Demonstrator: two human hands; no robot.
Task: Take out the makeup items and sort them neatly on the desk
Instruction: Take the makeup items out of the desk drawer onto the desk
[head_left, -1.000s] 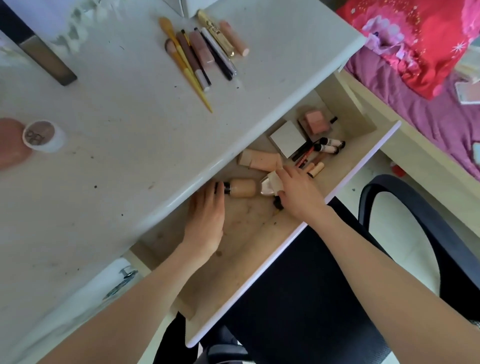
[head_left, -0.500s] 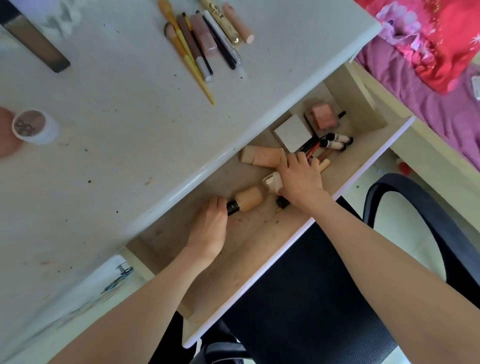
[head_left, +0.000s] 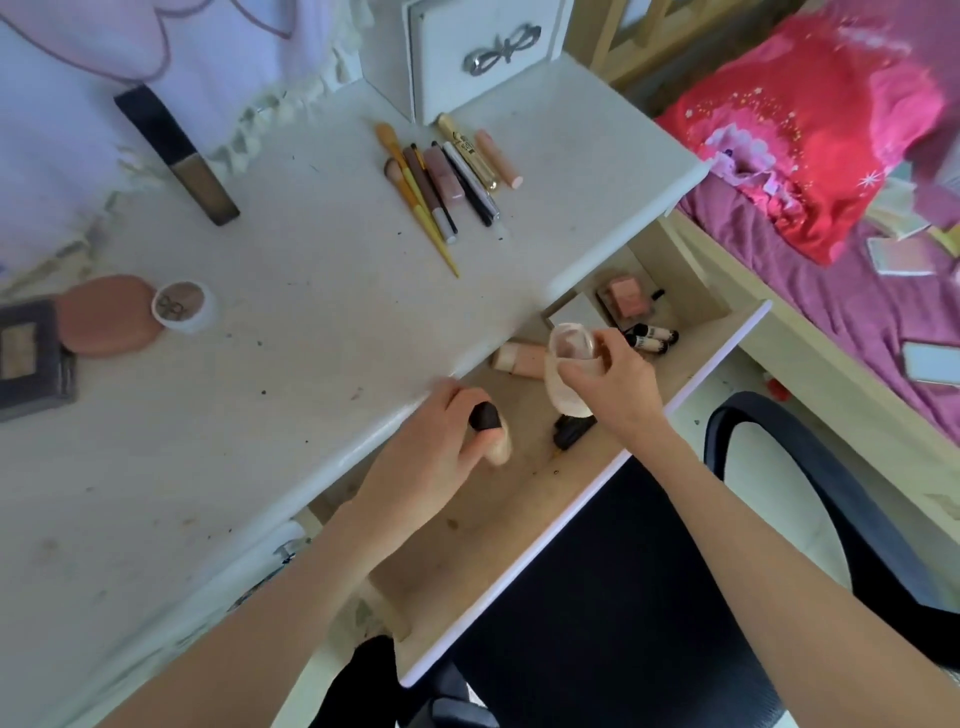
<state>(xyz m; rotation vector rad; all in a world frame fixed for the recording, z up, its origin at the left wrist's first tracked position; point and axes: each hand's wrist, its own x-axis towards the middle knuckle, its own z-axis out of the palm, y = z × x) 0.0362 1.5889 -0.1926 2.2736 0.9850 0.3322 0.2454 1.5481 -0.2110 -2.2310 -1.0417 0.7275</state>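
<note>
From the head view, both hands work over the open drawer (head_left: 691, 374) that juts out from under the white bench (head_left: 291, 312). The left hand (head_left: 431, 467) has its grip curled round a small beige bottle with a black cap (head_left: 491, 428), holding it above the drawer's left part, just beside the bench edge. The right hand (head_left: 618, 389) has its grip closed on a pale, translucent pouch-like item (head_left: 566, 364), lifted above the drawer's middle; what exactly it is cannot be told because of blur.

In the drawer, a peach tube (head_left: 519, 359) lies near the bench edge. Just right of the right hand lie two small black-capped tubes (head_left: 652, 338), side by side. Farther off sit a pink compact (head_left: 626, 296) and a white square box (head_left: 571, 314), partly hidden by the pouch. A black object (head_left: 571, 434) lies on the drawer floor below the right hand.

On the bench, at the far right, a row of brushes, pencils and tubes (head_left: 447, 182) lies close together in front of a white box with a silver bow (head_left: 483, 57). At the far left lies a black and brown rectangular case (head_left: 176, 156). At the near left stand a small white round jar (head_left: 184, 306), touching a peach oval compact (head_left: 106, 317), with a dark palette (head_left: 31, 358) beside that.

A black chair (head_left: 779, 519) stands to the right below the drawer, and a bed with pink bedding (head_left: 831, 130) lies at the far right.
</note>
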